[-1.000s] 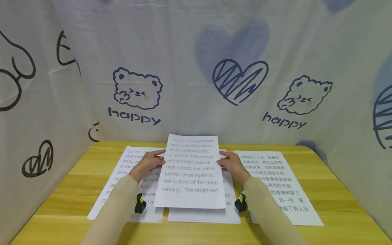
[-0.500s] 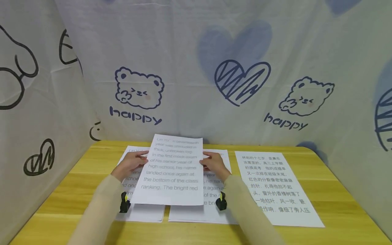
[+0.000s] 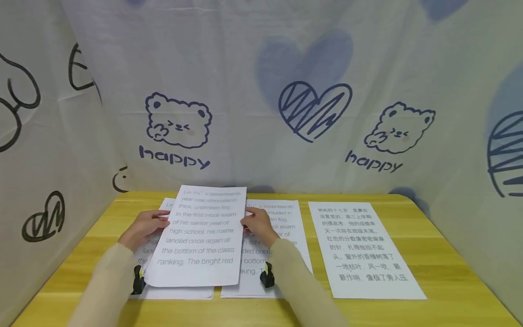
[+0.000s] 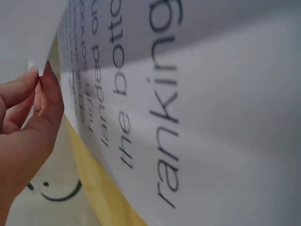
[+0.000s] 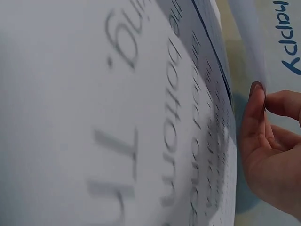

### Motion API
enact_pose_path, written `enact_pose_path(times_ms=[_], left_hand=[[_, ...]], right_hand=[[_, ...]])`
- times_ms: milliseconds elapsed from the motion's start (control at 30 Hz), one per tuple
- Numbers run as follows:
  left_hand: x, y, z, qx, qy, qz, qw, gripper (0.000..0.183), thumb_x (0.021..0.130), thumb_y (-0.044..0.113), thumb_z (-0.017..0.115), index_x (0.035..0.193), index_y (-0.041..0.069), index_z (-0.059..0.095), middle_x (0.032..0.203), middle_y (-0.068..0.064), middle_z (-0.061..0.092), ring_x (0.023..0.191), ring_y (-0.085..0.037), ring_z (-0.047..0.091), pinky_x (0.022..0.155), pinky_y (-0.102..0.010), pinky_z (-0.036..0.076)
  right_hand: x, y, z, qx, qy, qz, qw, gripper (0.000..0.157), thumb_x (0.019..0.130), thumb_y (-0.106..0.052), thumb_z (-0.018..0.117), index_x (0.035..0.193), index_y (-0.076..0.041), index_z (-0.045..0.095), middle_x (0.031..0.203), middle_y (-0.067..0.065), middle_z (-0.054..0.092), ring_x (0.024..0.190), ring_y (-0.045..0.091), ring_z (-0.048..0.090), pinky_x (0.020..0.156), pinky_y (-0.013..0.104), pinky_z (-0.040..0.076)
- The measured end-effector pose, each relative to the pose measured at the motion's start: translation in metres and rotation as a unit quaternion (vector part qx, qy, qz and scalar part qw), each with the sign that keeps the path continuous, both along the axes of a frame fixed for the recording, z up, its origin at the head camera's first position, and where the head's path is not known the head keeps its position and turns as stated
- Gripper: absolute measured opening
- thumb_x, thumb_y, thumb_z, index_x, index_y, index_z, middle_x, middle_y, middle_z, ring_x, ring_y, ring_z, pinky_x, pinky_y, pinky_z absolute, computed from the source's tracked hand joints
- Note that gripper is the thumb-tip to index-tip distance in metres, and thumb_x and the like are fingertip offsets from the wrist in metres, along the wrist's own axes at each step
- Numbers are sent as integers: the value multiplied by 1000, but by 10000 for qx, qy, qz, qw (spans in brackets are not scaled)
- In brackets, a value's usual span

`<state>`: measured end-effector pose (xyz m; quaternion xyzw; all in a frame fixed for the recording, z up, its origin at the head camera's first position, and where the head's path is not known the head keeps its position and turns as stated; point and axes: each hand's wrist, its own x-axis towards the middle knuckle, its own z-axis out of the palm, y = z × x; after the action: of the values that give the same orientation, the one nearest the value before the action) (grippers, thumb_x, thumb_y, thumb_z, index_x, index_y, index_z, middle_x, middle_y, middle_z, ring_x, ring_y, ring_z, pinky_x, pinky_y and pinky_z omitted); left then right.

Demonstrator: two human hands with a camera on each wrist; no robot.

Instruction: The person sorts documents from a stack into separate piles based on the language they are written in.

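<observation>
A printed sheet of paper (image 3: 200, 231) with English text hangs above the table, pinched at its two side edges. My left hand (image 3: 144, 227) grips its left edge between thumb and fingers, and my right hand (image 3: 260, 225) pinches the right edge. In the left wrist view the left hand (image 4: 33, 113) shows thumb and fingertips meeting on the sheet's edge; the right wrist view has the right hand (image 5: 270, 136) doing likewise. Beneath the raised sheet lies a left pile of paper (image 3: 184, 293), largely covered by it. Partly behind my right hand is a middle pile of paper (image 3: 286, 245) with English text.
On the right lies a sheet with Chinese text (image 3: 363, 250). All papers rest on a yellow wooden table (image 3: 445, 272). A white curtain (image 3: 245, 136) with bear and heart drawings stands behind the table and along its sides.
Both hands have carried the sheet leftward, from over the middle pile to over the left pile. The Chinese-text sheet is now fully uncovered by my right arm.
</observation>
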<state>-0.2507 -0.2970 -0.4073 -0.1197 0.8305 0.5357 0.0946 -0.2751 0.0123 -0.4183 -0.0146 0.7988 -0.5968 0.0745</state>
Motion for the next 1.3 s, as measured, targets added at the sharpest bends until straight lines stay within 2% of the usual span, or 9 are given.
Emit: enact_pose_path(times_ms=[100,300,533,767,900,1133,1300], left_hand=[[1,-11,-1,100,-21,72,9999,56,98,9,54,145,-9,31,130,-30,48,94,-27,60,78,-29,52],[3,-28,-3,-16,22,246,9997,55,97,9,53,143,-12,32,127,-31,50,90,-26,58,72,-26,51],[9,-34,1,-121,114,328,9993,48,97,7,53,140,-12,40,119,-27,57,83,-23,59,69,-26,51],[10,-41,3,-301,73,406,9987,46,98,8,52,140,-10,41,121,-29,55,85,-24,60,70,-26,51],[9,-41,0,-390,85,377,9985,45,98,7,51,138,-12,42,119,-29,56,85,-24,60,70,-26,51],[10,-39,-4,-441,-81,331,9984,47,99,11,50,138,-13,40,113,-28,59,78,-22,62,67,-29,53],[11,-45,-5,-584,-340,4,9977,57,98,21,55,141,-11,36,113,-24,60,84,-24,61,72,-30,52]], right_hand=[[3,-12,-2,6,-43,-19,10000,53,86,-1,62,137,3,50,81,8,64,61,12,59,58,23,53],[10,-32,-2,-79,-120,66,9999,53,87,0,61,138,3,49,74,7,62,50,8,54,52,22,51],[12,-43,-3,130,59,267,9995,52,87,0,61,137,4,49,65,5,61,46,9,54,52,23,51],[13,-53,-4,336,201,431,9983,51,90,-4,62,138,5,48,60,4,59,46,10,55,51,23,51],[12,-58,-6,560,124,426,9974,49,93,-10,60,139,3,48,56,4,57,44,10,53,48,21,48],[11,-60,-6,702,37,351,9969,49,93,-7,57,139,5,47,59,6,59,41,10,51,44,20,46],[13,-56,-5,895,225,372,9950,46,92,-9,56,135,6,50,58,5,57,43,11,52,51,22,50]])
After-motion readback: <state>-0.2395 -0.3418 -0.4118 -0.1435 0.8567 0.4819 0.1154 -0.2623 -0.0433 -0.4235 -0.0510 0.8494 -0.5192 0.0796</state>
